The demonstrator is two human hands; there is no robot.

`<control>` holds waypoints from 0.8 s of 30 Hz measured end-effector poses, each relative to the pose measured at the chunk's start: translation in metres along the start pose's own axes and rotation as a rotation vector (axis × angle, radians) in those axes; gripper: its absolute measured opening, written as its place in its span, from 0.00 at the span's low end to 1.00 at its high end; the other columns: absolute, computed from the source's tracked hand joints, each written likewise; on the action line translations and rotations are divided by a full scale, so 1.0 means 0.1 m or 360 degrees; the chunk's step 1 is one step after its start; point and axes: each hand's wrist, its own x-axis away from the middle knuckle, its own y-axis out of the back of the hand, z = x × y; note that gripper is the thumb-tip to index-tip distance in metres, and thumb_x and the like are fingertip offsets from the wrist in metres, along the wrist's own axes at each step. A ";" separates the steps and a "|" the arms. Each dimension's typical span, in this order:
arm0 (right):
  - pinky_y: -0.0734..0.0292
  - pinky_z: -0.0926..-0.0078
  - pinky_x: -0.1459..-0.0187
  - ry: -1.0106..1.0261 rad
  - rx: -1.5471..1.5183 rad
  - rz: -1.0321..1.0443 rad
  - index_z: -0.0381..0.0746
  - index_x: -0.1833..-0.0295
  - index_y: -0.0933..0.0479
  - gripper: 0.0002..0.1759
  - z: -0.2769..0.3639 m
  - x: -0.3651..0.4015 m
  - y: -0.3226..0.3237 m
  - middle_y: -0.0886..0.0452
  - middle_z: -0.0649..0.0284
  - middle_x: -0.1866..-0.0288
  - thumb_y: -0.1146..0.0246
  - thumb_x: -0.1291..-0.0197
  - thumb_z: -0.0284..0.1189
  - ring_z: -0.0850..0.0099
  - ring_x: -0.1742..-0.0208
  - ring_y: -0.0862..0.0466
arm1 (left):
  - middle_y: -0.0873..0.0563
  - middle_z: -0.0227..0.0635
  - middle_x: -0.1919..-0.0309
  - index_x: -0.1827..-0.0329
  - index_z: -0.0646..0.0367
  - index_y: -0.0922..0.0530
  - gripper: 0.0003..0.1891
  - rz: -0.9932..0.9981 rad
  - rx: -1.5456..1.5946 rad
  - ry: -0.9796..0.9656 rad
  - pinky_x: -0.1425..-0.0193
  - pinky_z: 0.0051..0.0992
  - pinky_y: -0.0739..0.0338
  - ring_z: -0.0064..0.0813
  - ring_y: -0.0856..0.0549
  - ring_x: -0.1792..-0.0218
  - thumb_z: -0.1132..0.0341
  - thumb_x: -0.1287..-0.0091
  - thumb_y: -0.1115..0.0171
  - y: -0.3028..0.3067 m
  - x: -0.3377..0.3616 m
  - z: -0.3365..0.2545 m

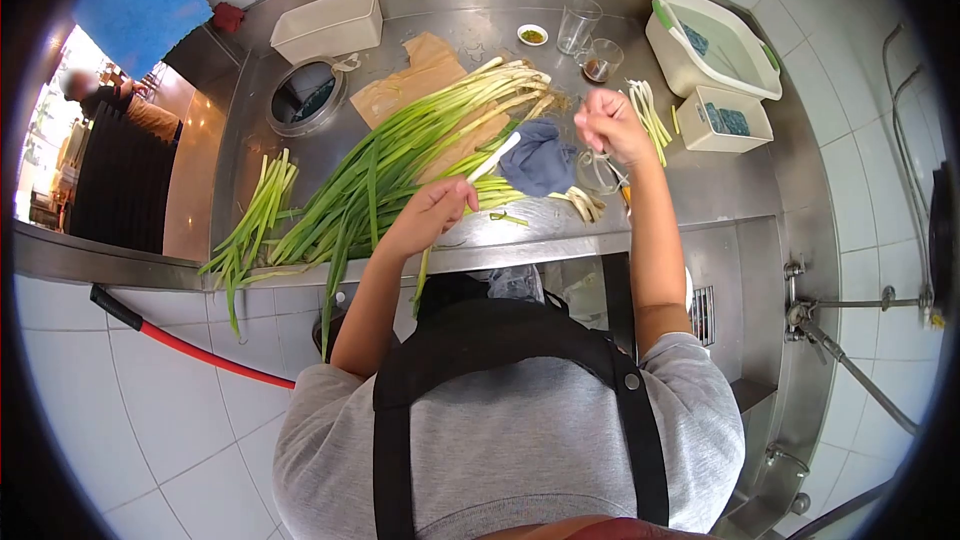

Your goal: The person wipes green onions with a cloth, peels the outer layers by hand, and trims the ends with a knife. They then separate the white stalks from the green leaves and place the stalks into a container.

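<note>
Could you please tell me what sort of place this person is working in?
Most likely a commercial kitchen's prep area: a stainless steel counter, white wall tiles around it, and a large pile of green onions, one stalk gripped in the left hand.

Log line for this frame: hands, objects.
left hand: grips one scallion | right hand: fisted, contents unclear | counter: scallion pile, blue cloth

Your steel counter [700, 190] bears a heap of scallions [400, 155] — a smaller bunch [252, 218] lies apart at its edge. Also on it: paper [420, 75], a cloth [540, 165], a tub [328, 25], two glasses [578, 25].
</note>
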 end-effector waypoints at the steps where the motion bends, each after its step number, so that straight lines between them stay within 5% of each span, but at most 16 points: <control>1: 0.33 0.84 0.80 -0.0046 0.0014 0.0002 0.42 0.75 0.36 0.14 -0.18 -0.06 0.27 0.27 0.65 0.80 0.36 0.46 0.20 0.78 0.83 0.27 | 0.41 0.17 0.83 0.64 0.59 0.26 0.18 -0.0004 0.0000 0.0003 0.77 0.16 0.48 0.10 0.43 0.81 0.55 0.25 0.57 0.00 0.00 -0.01; 2: 0.33 0.84 0.80 -0.0047 0.0011 0.0003 0.42 0.75 0.36 0.14 -0.43 -0.06 0.49 0.27 0.65 0.80 0.36 0.46 0.20 0.78 0.83 0.27 | 0.41 0.17 0.83 0.63 0.60 0.26 0.18 -0.0014 0.0056 -0.0005 0.77 0.16 0.48 0.11 0.43 0.81 0.56 0.25 0.57 -0.01 -0.01 -0.02; 3: 0.28 0.79 0.73 -0.0241 0.0503 -0.0026 0.39 0.66 0.31 0.11 -0.68 -0.04 0.68 0.24 0.59 0.72 0.33 0.49 0.25 0.73 0.74 0.22 | 0.40 0.17 0.83 0.62 0.60 0.25 0.18 -0.0021 0.0113 -0.0015 0.77 0.16 0.47 0.11 0.43 0.81 0.56 0.25 0.58 -0.02 -0.01 -0.02; 4: 0.22 0.75 0.66 -0.0431 0.0998 -0.0055 0.36 0.57 0.26 0.18 -0.78 -0.03 0.77 0.21 0.54 0.63 0.29 0.51 0.30 0.68 0.66 0.18 | 0.40 0.17 0.83 0.62 0.60 0.25 0.18 -0.0020 0.0111 -0.0019 0.77 0.16 0.47 0.11 0.43 0.81 0.56 0.25 0.58 -0.04 -0.01 -0.01; 5: 0.22 0.65 0.51 -0.0960 0.2459 0.0043 0.33 0.37 0.33 0.45 -0.76 0.02 0.65 0.27 0.45 0.44 0.24 0.60 0.41 0.59 0.50 0.20 | 0.38 0.19 0.81 0.61 0.61 0.25 0.17 -0.0032 0.0071 -0.0010 0.77 0.16 0.46 0.11 0.41 0.81 0.57 0.25 0.58 -0.03 -0.03 0.01; 6: 0.22 0.65 0.51 -0.0945 0.2467 0.0040 0.33 0.37 0.33 0.45 -0.79 0.04 0.56 0.27 0.45 0.44 0.24 0.60 0.41 0.59 0.50 0.20 | 0.36 0.20 0.79 0.59 0.61 0.25 0.17 -0.0048 0.0031 0.0000 0.77 0.15 0.44 0.11 0.40 0.80 0.58 0.25 0.59 -0.03 -0.05 0.02; 8: 0.21 0.72 0.56 -0.0367 0.1917 -0.0154 0.34 0.36 0.33 0.44 -0.86 0.10 0.37 0.25 0.50 0.48 0.28 0.55 0.47 0.64 0.54 0.19 | 0.35 0.20 0.79 0.59 0.61 0.25 0.17 -0.0104 -0.0075 -0.0005 0.75 0.15 0.41 0.12 0.38 0.79 0.58 0.25 0.59 -0.06 -0.09 0.05; 10: 0.28 0.84 0.73 -0.0677 0.0277 -0.0170 0.34 0.39 0.30 0.31 -0.60 0.04 -0.20 0.23 0.62 0.66 0.36 0.44 0.42 0.76 0.71 0.23 | 0.34 0.21 0.78 0.59 0.60 0.25 0.17 -0.0149 -0.0172 0.0009 0.74 0.15 0.38 0.13 0.36 0.78 0.58 0.25 0.59 -0.12 -0.13 0.12; 12: 0.44 0.88 0.84 -0.0554 -0.0415 0.0147 0.35 0.47 0.26 0.17 -0.49 0.07 -0.63 0.32 0.73 0.79 0.43 0.36 0.33 0.84 0.83 0.35 | 0.32 0.22 0.79 0.60 0.60 0.25 0.17 -0.0065 -0.0262 0.0007 0.73 0.15 0.34 0.14 0.33 0.78 0.58 0.25 0.59 -0.18 -0.21 0.18; 14: 0.47 0.86 0.86 -0.0497 -0.0086 0.0172 0.34 0.55 0.25 0.10 -0.46 -0.01 -0.69 0.33 0.72 0.82 0.47 0.35 0.28 0.84 0.87 0.38 | 0.33 0.22 0.79 0.61 0.59 0.26 0.17 -0.0119 -0.0269 -0.0012 0.74 0.16 0.34 0.14 0.34 0.79 0.57 0.25 0.59 -0.29 -0.21 0.29; 18: 0.39 0.85 0.84 0.0019 -0.0642 -0.0643 0.33 0.57 0.27 0.10 -0.41 -0.29 -0.18 0.28 0.67 0.80 0.47 0.33 0.31 0.82 0.84 0.31 | 0.34 0.22 0.82 0.64 0.58 0.27 0.16 -0.0245 -0.0066 0.0141 0.78 0.17 0.36 0.14 0.33 0.82 0.57 0.25 0.59 -0.18 -0.01 0.64; 20: 0.30 0.78 0.80 -0.0055 0.0111 -0.1067 0.33 0.55 0.28 0.16 -0.73 -0.41 0.03 0.24 0.63 0.76 0.44 0.35 0.37 0.72 0.80 0.24 | 0.34 0.22 0.82 0.64 0.57 0.28 0.16 -0.0263 -0.0023 0.0165 0.82 0.17 0.37 0.13 0.35 0.84 0.57 0.25 0.58 -0.08 0.10 0.72; 22: 0.23 0.63 0.63 -0.0068 0.1613 -0.0760 0.34 0.51 0.29 0.24 -1.06 -0.22 0.07 0.19 0.55 0.66 0.39 0.41 0.44 0.59 0.67 0.19 | 0.34 0.22 0.83 0.64 0.56 0.28 0.15 -0.0369 0.0015 0.0264 0.83 0.16 0.40 0.12 0.36 0.86 0.56 0.26 0.57 -0.06 0.16 0.66; 23: 0.29 0.55 0.47 0.0243 0.2071 -0.0598 0.35 0.46 0.29 0.32 -1.34 -0.14 0.13 0.20 0.49 0.58 0.34 0.49 0.47 0.52 0.51 0.22 | 0.34 0.22 0.83 0.64 0.56 0.28 0.15 -0.0373 0.0014 0.0258 0.83 0.16 0.40 0.12 0.36 0.86 0.56 0.26 0.57 -0.05 0.16 0.60; 24: 0.29 0.55 0.47 0.0248 0.2073 -0.0588 0.35 0.46 0.29 0.32 -1.43 -0.06 0.11 0.20 0.49 0.58 0.34 0.49 0.47 0.52 0.51 0.22 | 0.34 0.22 0.83 0.64 0.56 0.28 0.15 -0.0434 -0.0040 0.0237 0.84 0.15 0.40 0.12 0.37 0.87 0.55 0.26 0.56 -0.06 0.16 0.53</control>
